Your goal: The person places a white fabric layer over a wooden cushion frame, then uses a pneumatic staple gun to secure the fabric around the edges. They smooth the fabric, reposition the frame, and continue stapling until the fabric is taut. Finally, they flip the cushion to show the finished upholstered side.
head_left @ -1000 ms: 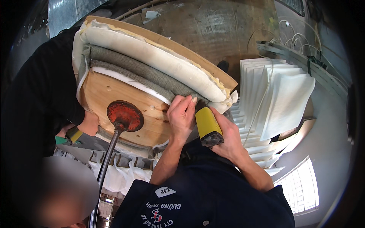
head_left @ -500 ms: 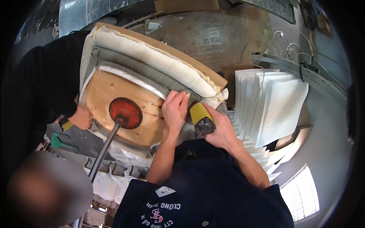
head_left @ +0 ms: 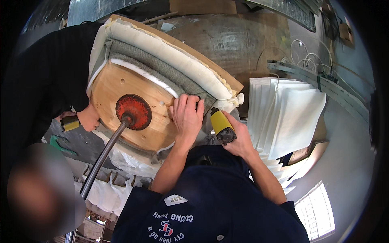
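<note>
At the edge of the wooden panel (head_left: pixel 162 123), your left hand (head_left: pixel 187 115) is bending over the grey cloth (head_left: pixel 162 75), its pinch no longer showing, perhaps steadying it, finger grip hidden. Your right hand (head_left: pixel 243 139) is wrapping the yellow staple gun (head_left: pixel 221 123) nearby.

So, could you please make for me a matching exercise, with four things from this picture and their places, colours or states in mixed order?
Things
1. Person's left hand
2. Person's right hand
3. Round plate
4. White sheets

Descriptions
A. Worn red, against the wooden panel
B. Layered in a row, at the picture's right
C. At the panel's edge, by the grey fabric
D. Gripping a yellow-and-black staple gun

Pairs: 1-C, 2-D, 3-A, 4-B
</note>
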A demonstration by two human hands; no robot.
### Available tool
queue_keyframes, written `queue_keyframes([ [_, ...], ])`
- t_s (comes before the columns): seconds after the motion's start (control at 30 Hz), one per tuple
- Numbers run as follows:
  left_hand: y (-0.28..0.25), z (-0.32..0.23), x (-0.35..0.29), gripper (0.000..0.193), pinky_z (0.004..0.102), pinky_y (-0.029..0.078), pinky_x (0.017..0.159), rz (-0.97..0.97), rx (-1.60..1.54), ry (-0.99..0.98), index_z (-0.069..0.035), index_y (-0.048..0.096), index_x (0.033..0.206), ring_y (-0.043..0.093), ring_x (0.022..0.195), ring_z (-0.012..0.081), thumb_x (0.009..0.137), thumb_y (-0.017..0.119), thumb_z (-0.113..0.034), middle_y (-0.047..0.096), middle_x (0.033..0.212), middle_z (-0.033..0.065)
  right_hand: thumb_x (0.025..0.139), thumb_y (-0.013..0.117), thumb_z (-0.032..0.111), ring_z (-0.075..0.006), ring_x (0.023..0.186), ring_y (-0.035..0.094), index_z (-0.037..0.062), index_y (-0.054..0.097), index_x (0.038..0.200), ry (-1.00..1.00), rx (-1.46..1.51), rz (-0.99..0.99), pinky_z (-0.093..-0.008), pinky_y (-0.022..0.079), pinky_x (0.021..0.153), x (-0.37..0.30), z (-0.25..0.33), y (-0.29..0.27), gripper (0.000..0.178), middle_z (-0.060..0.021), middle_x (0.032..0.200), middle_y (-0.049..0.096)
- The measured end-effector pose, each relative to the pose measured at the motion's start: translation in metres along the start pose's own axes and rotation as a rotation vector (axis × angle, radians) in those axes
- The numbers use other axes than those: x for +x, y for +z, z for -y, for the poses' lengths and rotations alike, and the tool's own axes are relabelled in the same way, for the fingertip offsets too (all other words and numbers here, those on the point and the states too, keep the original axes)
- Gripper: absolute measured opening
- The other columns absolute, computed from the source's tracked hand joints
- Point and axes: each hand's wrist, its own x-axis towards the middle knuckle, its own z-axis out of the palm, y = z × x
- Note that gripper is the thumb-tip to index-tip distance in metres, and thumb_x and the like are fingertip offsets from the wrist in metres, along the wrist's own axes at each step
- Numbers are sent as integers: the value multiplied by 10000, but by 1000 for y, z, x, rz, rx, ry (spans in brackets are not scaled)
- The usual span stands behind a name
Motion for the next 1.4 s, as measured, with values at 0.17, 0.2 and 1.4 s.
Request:
queue_keyframes([
  [0.17,2,11,9,93,438,353,855,-31,-25,164,-144,679,930,504,978,270,874,719,-205,580,960,22,727,719,51,-434,1117,638,-29,536,1371,-57,61,-18,-408,520,942,3,5,-2,674,-266,1170,677],
  [0.2,2,13,12,91,443,348,858,-27,-21,199,-151,680,933,492,982,268,870,719,-203,572,966,15,732,716,50,-433,1108,643,-31,542,1364,-71,77,-29,-402,522,935,5,7,-3,660,-265,1158,681],
  [1.4,9,42,40,165,428,288,755,16,-60,351,-262,667,845,447,917,239,749,763,-168,464,918,-29,703,757,84,-456,1053,643,23,508,1383,40,-108,91,-456,534,875,51,61,-6,727,-266,1117,683],
])
